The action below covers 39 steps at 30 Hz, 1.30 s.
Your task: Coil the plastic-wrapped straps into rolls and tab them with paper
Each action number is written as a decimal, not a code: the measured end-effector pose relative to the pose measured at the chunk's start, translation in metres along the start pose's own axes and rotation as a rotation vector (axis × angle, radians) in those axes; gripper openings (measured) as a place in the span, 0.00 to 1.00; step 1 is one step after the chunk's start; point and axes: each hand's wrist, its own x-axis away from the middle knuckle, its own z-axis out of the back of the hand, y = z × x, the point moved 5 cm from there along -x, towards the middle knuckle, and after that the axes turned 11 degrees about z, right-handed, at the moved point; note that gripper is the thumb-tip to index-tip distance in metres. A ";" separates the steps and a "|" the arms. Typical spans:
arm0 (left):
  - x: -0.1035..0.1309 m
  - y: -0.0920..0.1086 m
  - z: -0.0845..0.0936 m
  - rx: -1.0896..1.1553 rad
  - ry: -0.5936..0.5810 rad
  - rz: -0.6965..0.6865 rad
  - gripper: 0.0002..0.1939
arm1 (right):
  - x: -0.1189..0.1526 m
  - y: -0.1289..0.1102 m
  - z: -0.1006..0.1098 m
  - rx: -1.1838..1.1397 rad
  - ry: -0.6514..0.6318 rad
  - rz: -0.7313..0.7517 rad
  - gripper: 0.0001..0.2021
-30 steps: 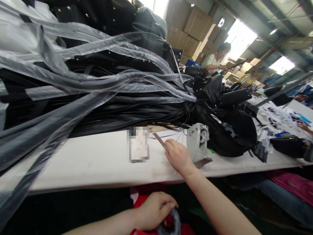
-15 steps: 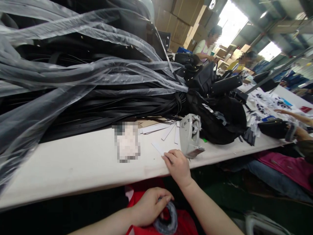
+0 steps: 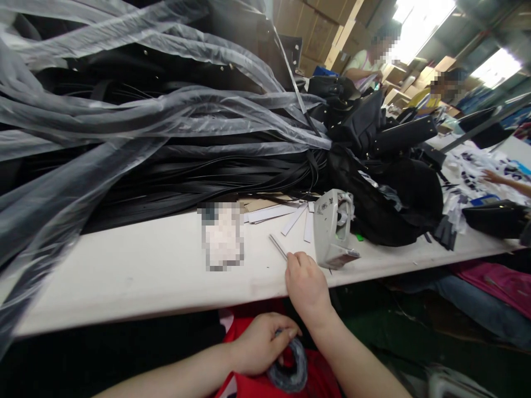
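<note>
My left hand (image 3: 263,341) is closed around the edge of a dark grey roll (image 3: 293,370), held low over red clothing below the table edge. Over the white table (image 3: 145,276), my right hand (image 3: 306,279) grips a thin, light-coloured rod-like piece (image 3: 277,246) whose far end points up and left. A grey-white tape dispenser (image 3: 332,229) stands just right of that hand. Behind the rod lie white strips (image 3: 295,218) and brown card pieces (image 3: 265,203).
Long black straps (image 3: 166,188) with clear plastic sleeves (image 3: 136,113) heap across the back left. A pixelated item (image 3: 224,237) lies on the table. Black bags (image 3: 390,199) fill the right side. Two people and another person's hand (image 3: 493,177) are further back.
The view has shifted slightly, moving the scene rightward. In my right hand, the flat white piece now appears as a narrow rod. My left hand still holds the roll.
</note>
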 end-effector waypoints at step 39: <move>-0.004 0.000 -0.016 0.041 -0.067 0.087 0.23 | 0.184 0.032 0.044 -2.016 0.035 -0.582 0.27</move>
